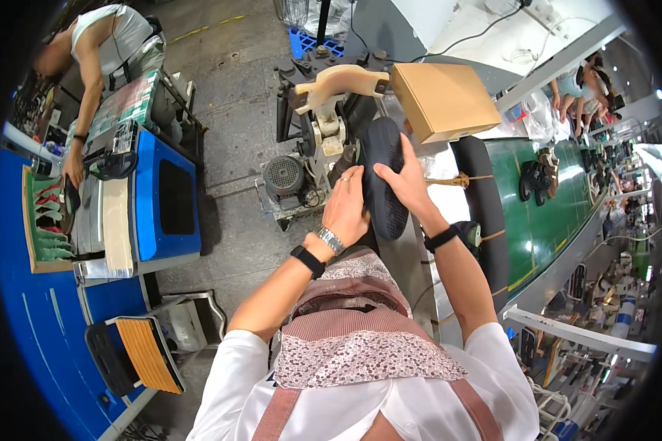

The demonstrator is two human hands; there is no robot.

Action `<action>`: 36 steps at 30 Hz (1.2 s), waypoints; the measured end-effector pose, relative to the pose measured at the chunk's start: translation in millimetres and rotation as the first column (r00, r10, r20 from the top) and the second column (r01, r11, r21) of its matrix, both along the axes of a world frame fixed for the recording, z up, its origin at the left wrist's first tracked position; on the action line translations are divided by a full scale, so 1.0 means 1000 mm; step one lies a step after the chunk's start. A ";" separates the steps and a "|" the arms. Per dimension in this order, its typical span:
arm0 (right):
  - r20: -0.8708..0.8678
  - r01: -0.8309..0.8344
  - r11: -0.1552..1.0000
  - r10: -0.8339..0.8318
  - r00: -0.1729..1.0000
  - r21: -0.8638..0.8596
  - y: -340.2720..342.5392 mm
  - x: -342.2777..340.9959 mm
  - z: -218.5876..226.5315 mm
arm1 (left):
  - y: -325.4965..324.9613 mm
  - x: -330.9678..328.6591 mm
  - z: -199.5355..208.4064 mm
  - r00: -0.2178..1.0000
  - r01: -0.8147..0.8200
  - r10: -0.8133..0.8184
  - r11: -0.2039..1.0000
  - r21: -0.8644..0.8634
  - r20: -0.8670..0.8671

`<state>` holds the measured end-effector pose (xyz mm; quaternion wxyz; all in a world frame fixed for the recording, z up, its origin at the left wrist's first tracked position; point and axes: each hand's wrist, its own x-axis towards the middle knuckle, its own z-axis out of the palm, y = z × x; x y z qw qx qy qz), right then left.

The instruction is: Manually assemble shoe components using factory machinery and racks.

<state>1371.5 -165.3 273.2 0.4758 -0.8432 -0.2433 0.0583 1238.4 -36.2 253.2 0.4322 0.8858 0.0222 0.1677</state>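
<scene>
I hold a black shoe sole-up in front of a grey machine with a cream-coloured curved arm. My left hand grips the shoe's left side, fingers curled against it. On the shoe's right edge lies my right hand, fingers wrapped over the sole. Both wrists carry black bands; the left also has a metal watch. The shoe's upper is hidden beneath the sole.
A brown cardboard box sits just right of the machine. A green conveyor belt with dark shoes runs at right. Another person bends over a blue workbench at left. A chair stands lower left.
</scene>
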 end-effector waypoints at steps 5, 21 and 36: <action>0.098 -0.056 0.996 0.063 0.993 -0.071 -0.007 -0.011 -0.002 | -0.009 -0.023 -0.003 1.000 -0.007 0.007 0.995 -0.101 0.000; 0.222 -0.115 0.934 0.198 0.955 -0.337 0.012 -0.011 0.030 | -0.044 -0.026 -0.005 0.987 -0.145 0.124 0.959 -0.244 -0.098; 0.384 0.031 0.991 0.023 0.923 -0.132 -0.002 -0.063 0.012 | -0.077 0.034 -0.080 0.979 -0.199 -0.022 -0.299 -0.934 -0.201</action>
